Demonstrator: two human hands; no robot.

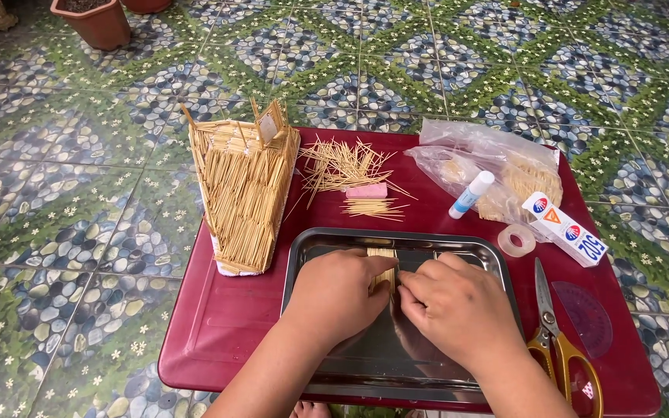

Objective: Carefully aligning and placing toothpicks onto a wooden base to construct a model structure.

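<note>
Both my hands rest inside a shiny metal tray (309,249) on a dark red table (226,325). My left hand (340,292) and my right hand (452,303) meet over a small flat panel of toothpicks (383,258) laid side by side, fingertips pressing on it from either side. Most of the panel is hidden under my fingers. Behind the tray lies a loose heap of toothpicks (342,164), a pink eraser-like block (367,190) and a small neat bundle of toothpicks (371,207).
A toothpick model house (243,190) stands at the table's back left. To the right lie a glue stick (471,193), plastic bags of toothpicks (497,166), a small glue box (567,228), a tape roll (516,241), yellow-handled scissors (555,333) and a protractor (586,317). A clay pot (94,22) stands on the patterned tile floor.
</note>
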